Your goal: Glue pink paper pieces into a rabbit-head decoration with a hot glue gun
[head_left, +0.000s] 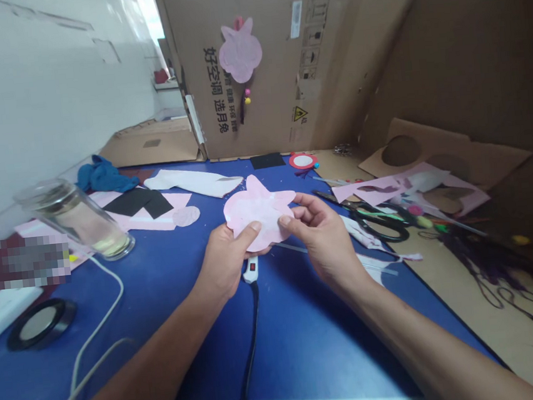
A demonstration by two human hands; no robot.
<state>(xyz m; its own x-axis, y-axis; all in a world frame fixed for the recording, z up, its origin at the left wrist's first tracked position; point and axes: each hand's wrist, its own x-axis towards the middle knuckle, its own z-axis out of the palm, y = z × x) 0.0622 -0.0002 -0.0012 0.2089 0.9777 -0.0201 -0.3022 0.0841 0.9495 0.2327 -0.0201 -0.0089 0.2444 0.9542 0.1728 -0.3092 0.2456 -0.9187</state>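
A pink cutout (261,213) with a scalloped outline and two pointed tips is held up over the blue table. My left hand (227,257) grips its lower left edge, thumb on the front face and fingers behind. On the right edge, my right hand (323,232) pinches it between thumb and fingers. Just below the cutout shows the white end of a tool with a red switch (253,269), its black cord running toward me. A similar pink cutout (240,53) hangs on the cardboard panel, with beads and a dark tassel under it.
At left stand a glass jar of liquid (94,223), black tape (41,323) and a white cable (116,302). Black-handled scissors (382,223), pink paper scraps (387,185) and dark threads (503,265) lie at right. A cardboard panel (277,117) rises behind the blue table (192,358).
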